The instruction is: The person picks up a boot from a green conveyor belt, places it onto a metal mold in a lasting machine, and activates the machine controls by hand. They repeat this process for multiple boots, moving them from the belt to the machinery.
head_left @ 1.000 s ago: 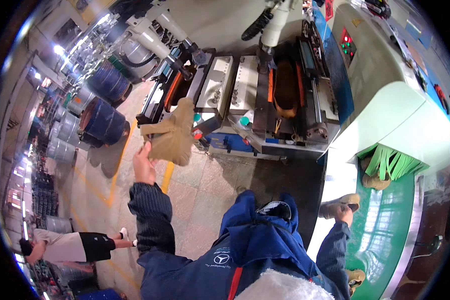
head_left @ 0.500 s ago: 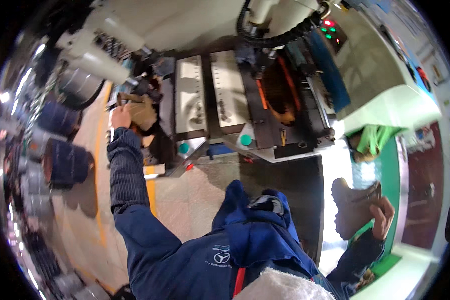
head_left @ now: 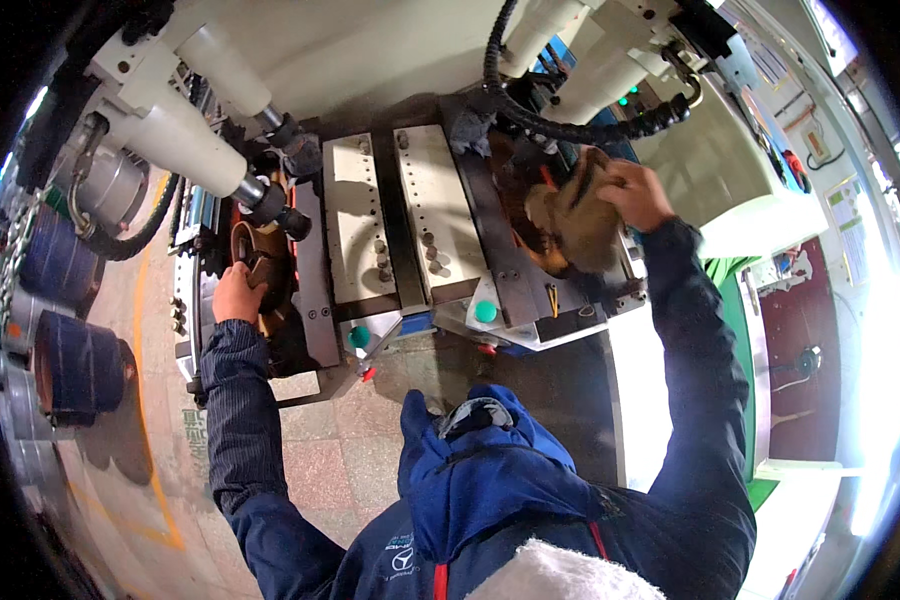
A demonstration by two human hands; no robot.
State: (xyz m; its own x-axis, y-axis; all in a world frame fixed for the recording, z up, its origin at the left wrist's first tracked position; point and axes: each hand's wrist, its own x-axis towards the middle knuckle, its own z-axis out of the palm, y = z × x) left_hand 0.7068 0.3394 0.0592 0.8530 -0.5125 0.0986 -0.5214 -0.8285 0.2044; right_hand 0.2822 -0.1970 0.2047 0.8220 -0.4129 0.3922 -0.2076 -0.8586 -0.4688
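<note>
At the left station of the machine, my left hand (head_left: pixel 238 293) is closed on the near end of a brown boot (head_left: pixel 261 245). That boot lies low in the dark fixture, below a pressing cylinder (head_left: pixel 215 160). My right hand (head_left: pixel 638 195) grips a second, tan-brown boot (head_left: pixel 585 222) by its upper part. It hangs tilted over the right station, beside an orange-edged cavity (head_left: pixel 518 215), and covers part of it. Whether this boot touches the fixture I cannot tell.
Two pale perforated plates (head_left: pixel 360 225) stand between the stations, with green buttons (head_left: pixel 358 337) at their near ends. A black corrugated hose (head_left: pixel 590 130) arches over the right station. Blue drums (head_left: pixel 78 368) stand at the left. A bright work surface (head_left: pixel 642 400) lies right.
My right hand has carried its boot from the lower right up and over the right station. The left boot now sits lower in its fixture, my left hand still on it. The view has shifted.
</note>
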